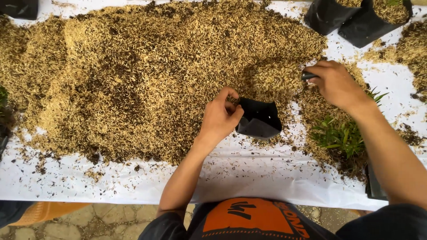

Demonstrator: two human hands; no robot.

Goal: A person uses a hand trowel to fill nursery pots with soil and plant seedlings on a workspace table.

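Left hand: the left hand [220, 118] is curled in from 6 o'clock, fingers pinched shut on the rim of a small black grow bag [260, 119], so the mouth is held open.
Right hand: the right hand [334, 83] is brought in from 4 o'clock, closed around the dark handle of a scoop [278, 76]; the scoop itself is buried under a heaped load of husk.
Bag spot: the bag is lying just below the scoop, dead centre on the white sheet [249, 178], at the lower edge of the husk pile [147, 75].
Bag count: one in hand, plus two filled black bags [356, 20] seen at 1 o'clock.
Seedlings: one clump of green seedlings [342, 135] is spotted at 4 o'clock, under the right forearm.
Hands count: two, both the same person's.
Pile: one big spread of rice husk mixed with dark soil.
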